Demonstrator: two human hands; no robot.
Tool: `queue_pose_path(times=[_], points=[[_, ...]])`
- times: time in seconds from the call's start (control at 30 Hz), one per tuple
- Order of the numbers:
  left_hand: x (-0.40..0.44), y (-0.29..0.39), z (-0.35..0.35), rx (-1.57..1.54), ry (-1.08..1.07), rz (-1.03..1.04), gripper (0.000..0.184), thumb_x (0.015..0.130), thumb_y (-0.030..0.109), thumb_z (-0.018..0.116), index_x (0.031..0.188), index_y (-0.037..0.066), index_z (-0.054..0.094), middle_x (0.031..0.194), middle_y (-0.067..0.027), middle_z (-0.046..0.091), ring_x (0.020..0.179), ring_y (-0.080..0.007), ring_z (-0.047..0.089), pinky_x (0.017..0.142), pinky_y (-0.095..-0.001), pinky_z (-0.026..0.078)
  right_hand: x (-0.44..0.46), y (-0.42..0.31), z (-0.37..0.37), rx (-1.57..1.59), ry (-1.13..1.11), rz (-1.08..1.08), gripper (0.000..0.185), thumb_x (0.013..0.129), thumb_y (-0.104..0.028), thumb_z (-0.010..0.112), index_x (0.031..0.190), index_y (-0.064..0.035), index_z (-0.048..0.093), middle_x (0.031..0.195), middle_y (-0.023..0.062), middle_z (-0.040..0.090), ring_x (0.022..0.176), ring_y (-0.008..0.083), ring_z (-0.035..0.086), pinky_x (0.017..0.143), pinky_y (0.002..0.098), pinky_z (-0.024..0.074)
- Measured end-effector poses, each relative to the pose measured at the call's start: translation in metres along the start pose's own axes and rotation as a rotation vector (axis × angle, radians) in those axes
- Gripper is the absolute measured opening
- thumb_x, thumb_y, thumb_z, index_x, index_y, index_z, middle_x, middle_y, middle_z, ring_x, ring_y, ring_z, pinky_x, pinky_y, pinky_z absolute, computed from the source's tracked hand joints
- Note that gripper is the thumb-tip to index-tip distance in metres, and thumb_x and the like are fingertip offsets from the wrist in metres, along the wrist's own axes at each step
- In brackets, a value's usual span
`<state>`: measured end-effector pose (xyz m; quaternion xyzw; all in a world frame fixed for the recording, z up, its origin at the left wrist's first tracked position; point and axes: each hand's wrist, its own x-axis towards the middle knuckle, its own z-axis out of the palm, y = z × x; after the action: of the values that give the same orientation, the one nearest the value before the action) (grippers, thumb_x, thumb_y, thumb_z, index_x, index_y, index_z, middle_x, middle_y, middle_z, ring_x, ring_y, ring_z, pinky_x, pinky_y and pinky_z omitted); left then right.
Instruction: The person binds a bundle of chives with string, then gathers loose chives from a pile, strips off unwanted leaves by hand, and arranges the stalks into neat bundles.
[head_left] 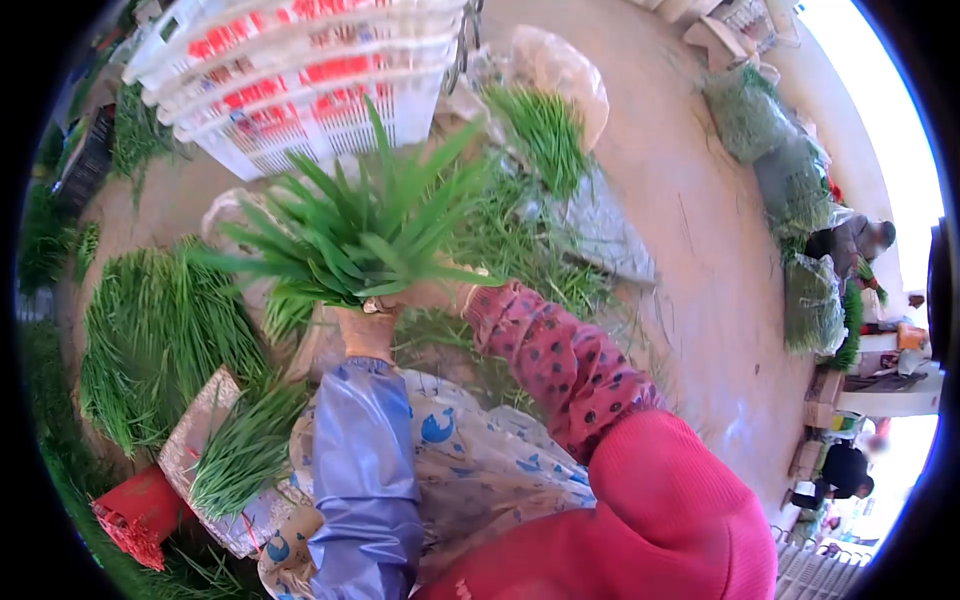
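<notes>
A bunch of long green leaves point(360, 235) fans out upward and forward, in front of the stacked white crates. My left hand point(368, 325), below a blue sleeve cover, is wrapped round the base of the bunch. From the right, my right hand point(435, 290), with a dotted red sleeve cover, reaches the base of the same bunch; its fingers are partly hidden by the leaves. Under my arms a clear plastic sheet with blue prints point(440, 430) covers my lap. A loose pile of green stalks point(245, 450) lies on a board at the lower left.
White crates point(320, 110) stand stacked ahead. A large green heap point(165, 340) lies left, near a red bundle point(145, 510). Stalks in plastic point(545, 135) rest beyond my hands. Bagged greens point(790, 180) line the right side, where a person point(850, 245) and another person point(845, 470) are.
</notes>
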<state>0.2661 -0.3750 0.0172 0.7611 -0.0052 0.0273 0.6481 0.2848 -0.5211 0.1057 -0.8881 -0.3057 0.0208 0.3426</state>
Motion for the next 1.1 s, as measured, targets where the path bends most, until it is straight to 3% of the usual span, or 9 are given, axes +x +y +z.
queue_pose_path(times=[0.07,0.1,0.2,0.3,0.47,0.73,0.8,0.9,1.1], points=[[-0.001,-0.023,0.002,0.142,-0.006,-0.098,0.051,0.07,0.007,0.072,0.117,0.004,0.053,0.11,-0.0087,0.061,0.1,-0.0219,0.059,0.083,-0.0337,0.051,0.002,0.05,0.055,-0.117,-0.01,-0.093,0.05,0.079,-0.027,0.071,0.122,-0.0062,0.055,0.114,0.0142,0.06,0.105,0.0267,0.055,0.09,0.0359,0.0444],[-0.001,-0.032,0.003,0.233,-0.022,-0.142,0.052,0.07,0.008,0.072,0.118,0.004,0.052,0.111,-0.0091,0.06,0.101,-0.0225,0.058,0.084,-0.0342,0.05,-0.003,0.066,0.078,0.366,0.021,0.031,0.052,0.078,-0.026,0.069,0.124,-0.0067,0.053,0.115,0.012,0.06,0.105,0.0239,0.057,0.092,0.0329,0.0436],[-0.001,-0.049,0.009,0.45,-0.087,-0.23,0.057,0.07,0.012,0.073,0.121,0.005,0.049,0.115,-0.0103,0.058,0.105,-0.0243,0.056,0.086,-0.0354,0.049,-0.01,0.059,0.071,0.582,0.088,0.113,0.056,0.075,-0.021,0.073,0.124,-0.005,0.051,0.112,0.0078,0.06,0.104,0.0157,0.056,0.095,0.0261,0.0406],[0.002,-0.056,0.014,0.642,-0.165,-0.285,0.061,0.071,0.015,0.073,0.125,0.005,0.046,0.119,-0.0115,0.055,0.108,-0.026,0.054,0.088,-0.0367,0.048,-0.007,0.053,0.055,0.893,-0.006,0.082,0.046,0.081,-0.016,0.066,0.124,-0.0113,0.052,0.13,0.0152,0.048,0.124,0.0324,0.043,0.105,0.0386,0.0322],[0.006,-0.058,0.017,0.873,-0.281,-0.304,0.069,0.072,0.022,0.074,0.13,0.006,0.041,0.125,-0.0135,0.051,0.115,-0.0289,0.05,0.091,-0.0389,0.045,0.0,0.035,0.063,0.379,0.105,0.001,0.041,0.081,-0.018,0.067,0.12,-0.012,0.056,0.128,0.0145,0.051,0.129,0.036,0.037,0.107,0.0397,0.0301],[-0.008,0.061,-0.005,1.041,-0.218,-0.481,0.092,0.069,0.034,0.078,0.141,0.009,0.026,0.135,-0.0155,0.04,0.128,-0.0322,0.036,0.091,-0.0515,0.043,0.026,0.007,0.034,0.488,0.23,0.583,0.034,0.076,-0.029,0.073,0.098,-0.0052,0.066,0.085,0.0135,0.068,0.073,0.0214,0.065,0.066,0.0344,0.0516],[-0.03,0.09,-0.006,1.021,-0.06,-0.18,0.088,0.067,0.029,0.079,0.136,0.002,0.032,0.119,-0.021,0.054,0.112,-0.0356,0.052,0.094,-0.0404,0.043,0.01,0.023,0.043,0.589,0.114,0.624,0.033,0.077,-0.024,0.072,0.104,-0.0064,0.064,0.087,0.0111,0.068,0.076,0.0214,0.063,0.067,0.0341,0.0502],[-0.059,0.146,-0.017,0.724,-0.404,-0.409,0.086,0.07,0.03,0.076,0.137,0.002,0.032,0.119,-0.0253,0.053,0.113,-0.0369,0.051,0.095,-0.0426,0.042,-0.021,0.106,0.113,0.406,-0.067,0.556,0.038,0.078,-0.025,0.07,0.111,-0.0068,0.062,0.096,0.0122,0.068,0.094,0.0242,0.064,0.082,0.033,0.0481],[-0.136,0.122,0.0,0.012,-0.647,-0.367,0.102,0.078,0.051,0.069,0.144,-0.005,0.015,0.146,-0.0255,0.028,0.137,-0.031,0.028,0.111,-0.0342,0.025,-0.01,0.024,0.059,0.36,0.328,0.593,0.016,0.087,-0.018,0.062,0.091,-0.0033,0.065,0.081,-0.001,0.061,0.074,0.0104,0.053,0.069,0.0294,0.0444]])
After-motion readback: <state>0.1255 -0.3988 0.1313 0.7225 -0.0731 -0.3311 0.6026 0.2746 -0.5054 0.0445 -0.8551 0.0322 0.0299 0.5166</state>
